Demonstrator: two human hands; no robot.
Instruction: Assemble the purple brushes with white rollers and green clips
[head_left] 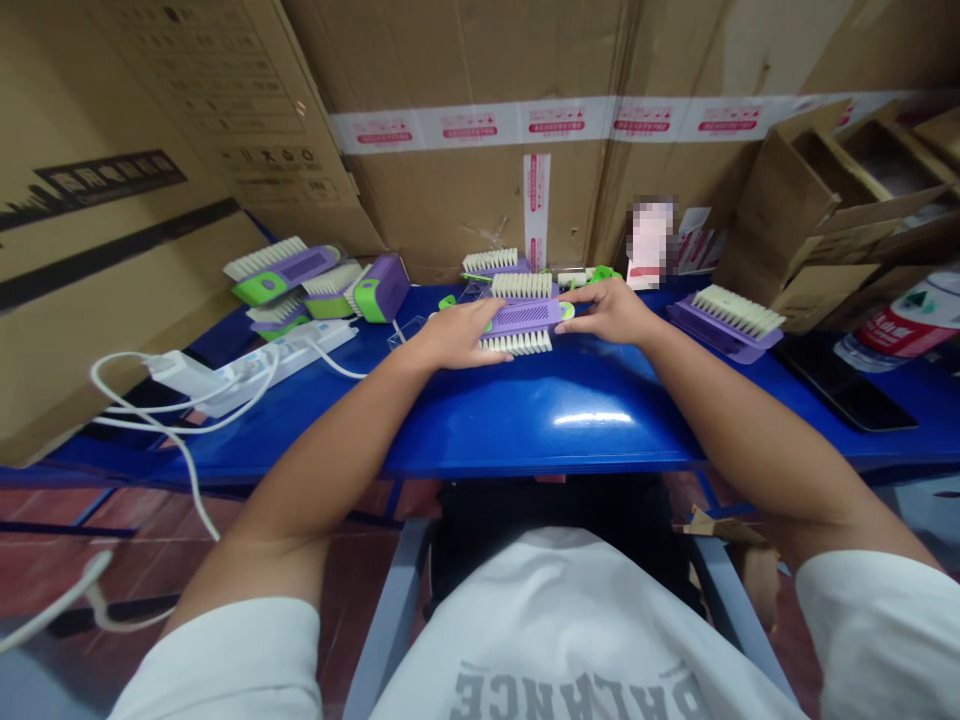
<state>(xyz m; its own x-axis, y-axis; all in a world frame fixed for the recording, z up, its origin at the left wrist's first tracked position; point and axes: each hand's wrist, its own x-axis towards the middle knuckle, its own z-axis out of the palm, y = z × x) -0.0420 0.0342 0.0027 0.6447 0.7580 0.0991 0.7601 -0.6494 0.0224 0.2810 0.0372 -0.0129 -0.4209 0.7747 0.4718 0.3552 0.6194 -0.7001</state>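
Note:
A purple and green brush (523, 318) with white bristles lies on its side between my hands, bristles facing me. My left hand (469, 332) is closed round its left end. At the brush's right end, my right hand (609, 312) pinches the green tip between thumb and fingers. Just behind it, more brushes (491, 262) and small green pieces (604, 273) sit against the cardboard. Farther left, several purple and green brushes (289, 272) are piled together. To the right, a purple brush piece (726, 322) rests with its bristles up.
A white power strip (262, 370) with loose cables lies on the blue table (510, 420) at left. Tall cardboard boxes (465, 60) wall the back. A black phone (847, 385), a water bottle (904, 322) and cardboard trays (817, 200) stand at right.

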